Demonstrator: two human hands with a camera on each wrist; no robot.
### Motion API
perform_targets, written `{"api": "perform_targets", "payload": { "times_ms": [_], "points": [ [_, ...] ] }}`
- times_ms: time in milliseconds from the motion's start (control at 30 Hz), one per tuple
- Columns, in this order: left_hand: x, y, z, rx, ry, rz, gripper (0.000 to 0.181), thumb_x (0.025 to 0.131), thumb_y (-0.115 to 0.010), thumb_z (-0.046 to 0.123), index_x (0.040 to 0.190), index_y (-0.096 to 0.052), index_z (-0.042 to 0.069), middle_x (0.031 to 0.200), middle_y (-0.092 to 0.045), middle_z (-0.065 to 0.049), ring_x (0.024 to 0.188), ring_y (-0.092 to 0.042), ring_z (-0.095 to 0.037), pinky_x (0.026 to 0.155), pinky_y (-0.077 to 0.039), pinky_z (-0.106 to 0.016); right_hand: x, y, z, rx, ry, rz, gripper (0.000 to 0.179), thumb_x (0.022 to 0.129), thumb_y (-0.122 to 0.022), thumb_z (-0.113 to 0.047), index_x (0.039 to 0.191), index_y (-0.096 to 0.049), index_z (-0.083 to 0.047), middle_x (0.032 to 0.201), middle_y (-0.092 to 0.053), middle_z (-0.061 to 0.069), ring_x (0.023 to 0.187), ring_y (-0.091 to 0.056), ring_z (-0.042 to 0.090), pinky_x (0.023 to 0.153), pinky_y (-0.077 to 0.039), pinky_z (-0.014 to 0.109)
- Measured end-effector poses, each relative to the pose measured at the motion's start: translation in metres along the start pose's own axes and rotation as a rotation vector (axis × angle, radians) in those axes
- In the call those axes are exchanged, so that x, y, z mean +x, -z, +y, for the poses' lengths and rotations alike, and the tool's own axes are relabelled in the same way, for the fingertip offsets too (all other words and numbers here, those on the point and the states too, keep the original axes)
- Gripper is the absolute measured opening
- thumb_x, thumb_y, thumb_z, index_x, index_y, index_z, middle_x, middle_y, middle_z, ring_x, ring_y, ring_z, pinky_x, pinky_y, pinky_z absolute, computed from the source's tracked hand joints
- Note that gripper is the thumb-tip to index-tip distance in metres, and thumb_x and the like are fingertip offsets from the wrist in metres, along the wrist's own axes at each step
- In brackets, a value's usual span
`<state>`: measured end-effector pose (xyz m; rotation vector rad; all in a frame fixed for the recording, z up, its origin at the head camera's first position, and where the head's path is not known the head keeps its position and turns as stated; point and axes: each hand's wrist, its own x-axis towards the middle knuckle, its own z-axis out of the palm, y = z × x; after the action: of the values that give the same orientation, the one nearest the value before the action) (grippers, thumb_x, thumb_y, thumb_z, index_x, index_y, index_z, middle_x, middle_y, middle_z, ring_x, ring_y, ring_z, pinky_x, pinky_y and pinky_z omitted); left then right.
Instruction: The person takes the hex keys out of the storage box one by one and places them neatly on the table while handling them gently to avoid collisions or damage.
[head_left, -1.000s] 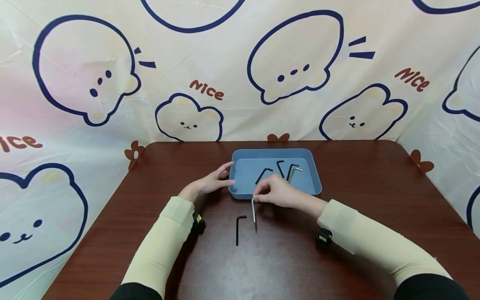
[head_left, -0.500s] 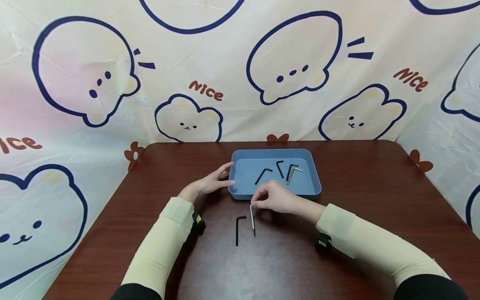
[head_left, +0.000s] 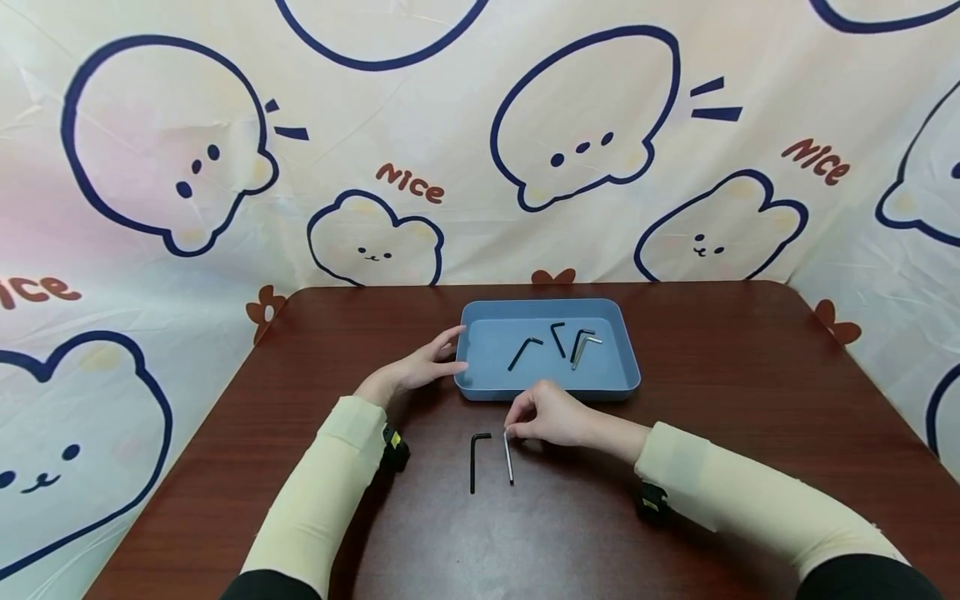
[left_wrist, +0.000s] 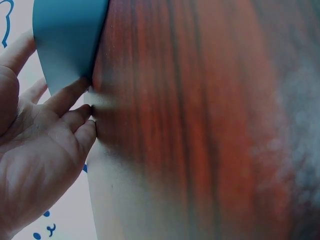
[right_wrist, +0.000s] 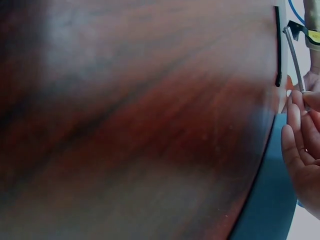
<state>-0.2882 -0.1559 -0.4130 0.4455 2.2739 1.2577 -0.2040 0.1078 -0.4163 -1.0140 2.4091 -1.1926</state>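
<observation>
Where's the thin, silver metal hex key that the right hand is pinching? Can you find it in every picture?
Head: just below centre, under the right hand's fingertips; the thin, silver metal hex key.
Left wrist: not in it.
Right wrist: upper right, sticking up from the fingers.
Shared landmark: the blue, rectangular, shallow tray, above centre in the head view, upper left in the left wrist view, lower right in the right wrist view.
</observation>
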Motion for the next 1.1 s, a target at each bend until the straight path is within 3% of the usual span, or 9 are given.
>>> {"api": "perform_targets", "payload": {
  "times_ms": [500, 1100],
  "points": [
    [0.002, -0.004, -0.001, -0.004, 0.004, -0.019, 0.073, 0.099, -0.057, 0.024, 0.157, -0.012, 0.021, 0.159, -0.015, -0.018, 0.146, -0.013, -0.033, 0.111, -0.014, -0.059, -0.003, -0.010, 0.006, -0.033, -0.039, 0.003, 0.012, 0.085, -0.072, -0.003, 0.079, -0.075, -0.012, 0.067, -0.066, -0.008, 0.053, -0.053, 0.005, 0.056, -0.048, 0.024],
    [0.000, 0.000, 0.000, -0.002, 0.008, 0.001, 0.074, 0.099, -0.058, 0.024, 0.157, -0.012, 0.020, 0.159, -0.015, -0.019, 0.146, -0.013, -0.033, 0.111, -0.014, -0.059, 0.003, -0.012, 0.000, -0.156, -0.075, 0.036, 0.012, 0.082, -0.076, -0.006, 0.076, -0.075, -0.016, 0.069, -0.064, -0.014, 0.051, -0.054, 0.004, 0.058, -0.047, 0.024]
  ]
}}
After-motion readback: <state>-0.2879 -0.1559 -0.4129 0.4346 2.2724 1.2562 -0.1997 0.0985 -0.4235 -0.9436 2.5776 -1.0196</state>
